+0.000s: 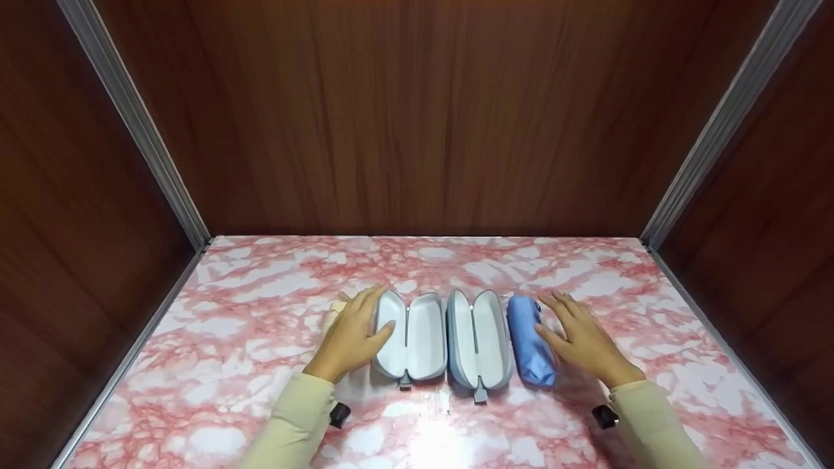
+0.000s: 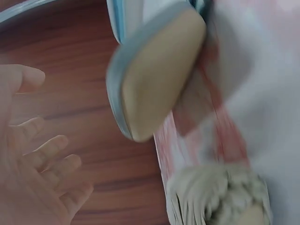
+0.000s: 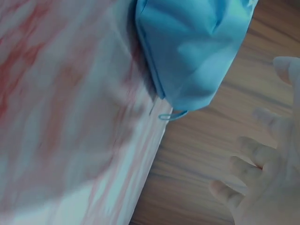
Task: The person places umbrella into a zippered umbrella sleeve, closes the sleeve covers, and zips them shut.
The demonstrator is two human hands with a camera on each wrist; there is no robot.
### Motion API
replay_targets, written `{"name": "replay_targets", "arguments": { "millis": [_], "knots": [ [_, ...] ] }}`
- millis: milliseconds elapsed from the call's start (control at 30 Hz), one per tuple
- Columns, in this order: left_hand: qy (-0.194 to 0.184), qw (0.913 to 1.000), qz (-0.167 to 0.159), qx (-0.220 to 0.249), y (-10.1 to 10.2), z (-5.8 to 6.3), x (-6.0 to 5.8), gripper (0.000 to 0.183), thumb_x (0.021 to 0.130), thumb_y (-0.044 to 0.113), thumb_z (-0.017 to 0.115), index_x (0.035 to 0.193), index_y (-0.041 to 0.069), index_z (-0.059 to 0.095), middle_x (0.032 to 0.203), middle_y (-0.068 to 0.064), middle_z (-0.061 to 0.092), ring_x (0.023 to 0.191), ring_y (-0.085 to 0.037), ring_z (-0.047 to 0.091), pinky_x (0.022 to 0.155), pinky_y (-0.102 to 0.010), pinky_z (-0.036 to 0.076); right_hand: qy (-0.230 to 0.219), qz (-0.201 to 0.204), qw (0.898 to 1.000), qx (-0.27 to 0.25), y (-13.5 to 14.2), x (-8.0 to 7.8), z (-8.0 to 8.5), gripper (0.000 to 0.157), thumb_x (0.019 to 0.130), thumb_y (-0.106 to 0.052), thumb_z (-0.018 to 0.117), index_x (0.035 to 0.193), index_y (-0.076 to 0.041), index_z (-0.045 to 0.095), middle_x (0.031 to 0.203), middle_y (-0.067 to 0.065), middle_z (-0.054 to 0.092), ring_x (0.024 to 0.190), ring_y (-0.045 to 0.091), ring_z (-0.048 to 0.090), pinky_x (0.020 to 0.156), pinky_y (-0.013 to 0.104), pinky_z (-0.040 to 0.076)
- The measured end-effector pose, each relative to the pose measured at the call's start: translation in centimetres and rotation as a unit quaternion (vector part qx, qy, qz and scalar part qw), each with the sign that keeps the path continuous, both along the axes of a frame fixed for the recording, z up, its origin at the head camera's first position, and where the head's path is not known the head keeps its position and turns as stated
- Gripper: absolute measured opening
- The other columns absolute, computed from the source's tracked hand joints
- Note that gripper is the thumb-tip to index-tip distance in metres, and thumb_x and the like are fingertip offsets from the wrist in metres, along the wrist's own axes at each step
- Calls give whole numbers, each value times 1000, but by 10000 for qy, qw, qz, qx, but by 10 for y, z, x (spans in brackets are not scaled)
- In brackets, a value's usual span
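Observation:
Two zipped glasses cases lie side by side, spread open with pale linings. My left hand (image 1: pixel 355 335), fingers extended, is over the outer side of the left glasses case (image 1: pixel 427 335); in the left wrist view that hand (image 2: pixel 42 173) appears apart from the case (image 2: pixel 159 75). Beside it is a beige fringed item (image 2: pixel 218 194), mostly hidden by the hand in the head view. To the right of the second glasses case (image 1: pixel 481 345) lies a long blue fabric bundle (image 1: pixel 531 342) with a thin cord loop (image 3: pixel 172 115). My right hand (image 1: pixel 583 339), fingers spread, hovers beside this bundle and grips nothing.
Everything lies on a red-and-white marbled tabletop (image 1: pixel 260 280). A dark wood-grain panel (image 1: pixel 417 130) rises behind it, with more panels at both sides. Metal posts (image 1: pixel 140 130) mark the corners. A dark wrist device (image 1: pixel 604 417) sits by the right sleeve.

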State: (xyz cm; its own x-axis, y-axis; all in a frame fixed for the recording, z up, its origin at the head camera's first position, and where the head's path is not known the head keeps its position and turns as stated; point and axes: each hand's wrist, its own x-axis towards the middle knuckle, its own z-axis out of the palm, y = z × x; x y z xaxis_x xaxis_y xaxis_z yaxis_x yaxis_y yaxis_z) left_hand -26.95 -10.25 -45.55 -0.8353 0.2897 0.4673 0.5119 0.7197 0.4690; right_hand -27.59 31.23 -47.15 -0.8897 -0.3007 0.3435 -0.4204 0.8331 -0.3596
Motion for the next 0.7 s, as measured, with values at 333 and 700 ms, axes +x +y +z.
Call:
{"name": "replay_targets", "arguments": {
  "millis": [333,700],
  "knots": [
    [-1519,9703,-1008,1589,39,-1,3,59,88,28,58,140,16,32,133,-11,42,114,-31,47,93,-44,38,-63,311,9975,-628,-17,-1,-1,56,89,-40,56,137,-15,41,137,10,37,126,29,29,98,53,27],
    [-2225,9480,-1170,1952,74,-3,8,57,88,26,55,139,14,33,129,-11,44,115,-29,46,92,-42,39,-198,465,9955,-796,-31,0,-2,54,88,-40,56,134,-12,44,130,5,43,121,25,35,95,50,31]
  ]
}}
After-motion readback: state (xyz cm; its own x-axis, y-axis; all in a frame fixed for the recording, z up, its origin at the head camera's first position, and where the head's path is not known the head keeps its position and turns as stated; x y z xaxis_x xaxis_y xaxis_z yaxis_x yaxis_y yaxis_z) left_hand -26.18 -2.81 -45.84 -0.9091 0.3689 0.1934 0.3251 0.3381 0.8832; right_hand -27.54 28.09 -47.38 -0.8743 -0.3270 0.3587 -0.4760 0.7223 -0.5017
